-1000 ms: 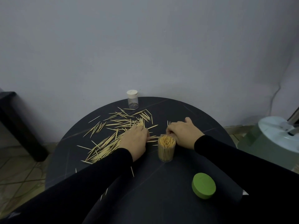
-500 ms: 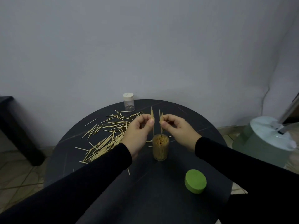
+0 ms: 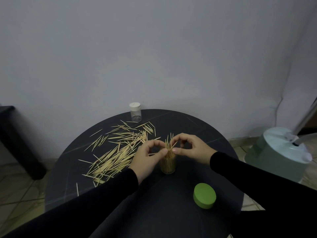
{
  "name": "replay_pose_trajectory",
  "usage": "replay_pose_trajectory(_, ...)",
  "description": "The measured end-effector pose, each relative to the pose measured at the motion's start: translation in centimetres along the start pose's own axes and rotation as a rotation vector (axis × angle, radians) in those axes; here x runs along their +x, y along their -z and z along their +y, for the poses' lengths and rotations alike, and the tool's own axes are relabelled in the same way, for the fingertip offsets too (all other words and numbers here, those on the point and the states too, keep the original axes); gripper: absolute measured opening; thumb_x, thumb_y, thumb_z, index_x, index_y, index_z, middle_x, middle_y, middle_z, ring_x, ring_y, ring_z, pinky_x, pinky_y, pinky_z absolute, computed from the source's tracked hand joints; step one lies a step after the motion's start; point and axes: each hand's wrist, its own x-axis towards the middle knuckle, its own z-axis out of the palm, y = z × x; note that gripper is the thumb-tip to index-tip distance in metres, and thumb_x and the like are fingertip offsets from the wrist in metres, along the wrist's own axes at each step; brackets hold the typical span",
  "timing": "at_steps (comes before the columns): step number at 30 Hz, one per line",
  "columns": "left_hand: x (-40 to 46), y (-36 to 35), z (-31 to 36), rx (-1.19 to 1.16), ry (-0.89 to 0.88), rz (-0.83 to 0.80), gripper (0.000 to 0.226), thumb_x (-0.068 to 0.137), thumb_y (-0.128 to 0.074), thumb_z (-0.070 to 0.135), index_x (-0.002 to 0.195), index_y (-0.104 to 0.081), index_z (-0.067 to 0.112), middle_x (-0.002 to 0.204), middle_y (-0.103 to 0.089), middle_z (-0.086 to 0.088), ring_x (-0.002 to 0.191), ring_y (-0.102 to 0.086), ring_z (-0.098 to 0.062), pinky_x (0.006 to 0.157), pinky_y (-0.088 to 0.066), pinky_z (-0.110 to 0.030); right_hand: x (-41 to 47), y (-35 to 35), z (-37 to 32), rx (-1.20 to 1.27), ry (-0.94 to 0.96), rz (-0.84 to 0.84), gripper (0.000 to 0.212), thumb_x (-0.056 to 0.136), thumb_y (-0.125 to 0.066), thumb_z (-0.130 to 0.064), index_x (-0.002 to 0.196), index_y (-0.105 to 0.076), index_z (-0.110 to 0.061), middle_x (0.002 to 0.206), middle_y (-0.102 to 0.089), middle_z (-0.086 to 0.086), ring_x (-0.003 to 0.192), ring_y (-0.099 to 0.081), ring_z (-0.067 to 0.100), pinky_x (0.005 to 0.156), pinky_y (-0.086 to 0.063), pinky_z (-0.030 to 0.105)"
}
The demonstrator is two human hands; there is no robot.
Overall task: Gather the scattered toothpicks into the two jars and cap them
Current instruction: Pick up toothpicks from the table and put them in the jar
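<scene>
Toothpicks, scattered (image 3: 118, 152): a loose spread lying flat on the round dark table (image 3: 171, 212), left of the open jar, reaching from the table's near-left edge up toward the capped jar.
Table: fills the lower middle of the view, with the open jar near its centre.
Green lid (image 3: 204, 198): on the table, nearer the viewer than the open jar and to its right, apart from it.
Open jar (image 3: 168, 166): upright, uncapped, packed with standing toothpicks.
Left hand (image 3: 147, 158): just left of the open jar's mouth, thumb and forefinger pinching the raised toothpick bunch (image 3: 169, 143).
Right hand (image 3: 190, 149): just right of the open jar's mouth, thumb and forefinger pinching the same bunch.
Capped jar (image 3: 135, 112): small, clear, white-lidded, at the table's far edge beyond the open jar, to its left.
</scene>
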Motion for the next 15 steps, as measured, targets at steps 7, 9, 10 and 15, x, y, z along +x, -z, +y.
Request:
replay_pose_trajectory(7,-0.6,1.0,0.6,0.71,-0.441,-0.072,0.055,0.09,-0.038,0.059,0.141,-0.031,0.041,0.145,-0.028,0.028,0.136,-0.025,0.0,0.109,-0.022,-0.028,-0.2,0.3,0.2,-0.033,-0.021,-0.118,0.056,0.073,-0.068,-0.049,0.124,-0.053,-0.03,0.11,-0.059,-0.012,0.09,-0.052,-0.001,0.082,-0.047,0.02)
replay_pose_trajectory(9,-0.6,1.0,0.7,0.852,-0.461,-0.105,0.06,0.089,-0.028,0.064,0.145,-0.022,0.041,0.15,-0.021,0.026,0.14,-0.021,-0.007,0.113,-0.02,-0.035,0.0,0.3,0.3,-0.049,-0.019,-0.121,0.047,0.08,-0.071,-0.039,0.122,-0.052,-0.032,0.112,-0.06,-0.009,0.092,-0.054,0.005,0.085,-0.048,0.027)
replay_pose_trajectory(10,-0.6,0.9,0.8,0.883,-0.464,-0.106,0.06,0.089,-0.026,0.064,0.145,-0.021,0.041,0.15,-0.021,0.025,0.14,-0.021,-0.009,0.113,-0.021,-0.037,0.0,0.2,0.2,-0.051,-0.012,-0.121,0.042,0.082,-0.071,-0.036,0.12,-0.053,-0.034,0.111,-0.06,-0.009,0.093,-0.054,0.004,0.085,-0.048,0.027)
replay_pose_trajectory(15,0.4,0.8,1.5,0.978,-0.71,-0.054,0.041,0.092,-0.041,0.04,0.131,-0.052,0.035,0.133,-0.054,0.017,0.116,-0.041,-0.015,0.089,-0.036,-0.04,0.4,0.4,-0.2,-0.001,-0.01,-0.147,0.037,0.082,-0.073,-0.029,0.116,-0.058,-0.033,0.108,-0.064,-0.008,0.101,-0.058,0.007,0.088,-0.047,0.027)
